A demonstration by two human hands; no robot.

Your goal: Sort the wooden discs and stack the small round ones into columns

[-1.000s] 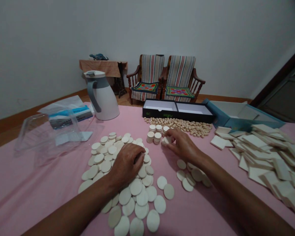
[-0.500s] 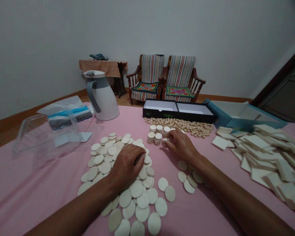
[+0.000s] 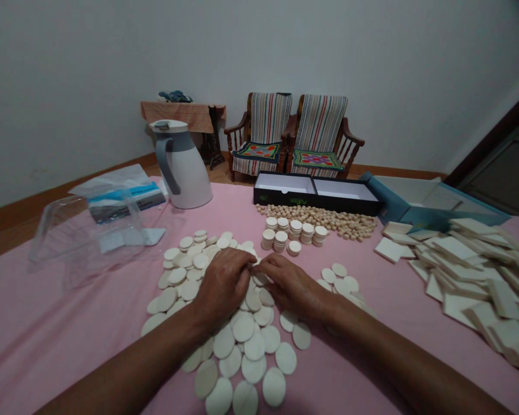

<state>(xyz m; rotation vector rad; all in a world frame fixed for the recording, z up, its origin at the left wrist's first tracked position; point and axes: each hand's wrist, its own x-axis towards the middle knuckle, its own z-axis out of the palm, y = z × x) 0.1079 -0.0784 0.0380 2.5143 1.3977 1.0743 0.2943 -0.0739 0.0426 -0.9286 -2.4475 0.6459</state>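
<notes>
Wooden discs pile [image 3: 225, 300] on pink cloth [image 3: 90, 323] | L hand [image 3: 222, 285] + R hand [image 3: 292, 288] fingertips meet at pile's far-centre | both pinching discs, exact grip unclear | small stacks [image 3: 292, 230] just beyond, nearer R

We see matt pale wooden discs [image 3: 242, 328], smooth-faced; matt pink cloth on the table [image 3: 69, 334]; glossy clear plastic container [image 3: 82, 230]; smooth white plastic jug [image 3: 185, 167]; matt wooden squares [image 3: 476, 265]; striped cloth chairs [image 3: 294, 135] with polished wood arms.

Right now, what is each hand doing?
Left hand: curled on the pile of flat round white discs; hold cannot be told.
Right hand: fingertips there too; cannot be told.
</notes>
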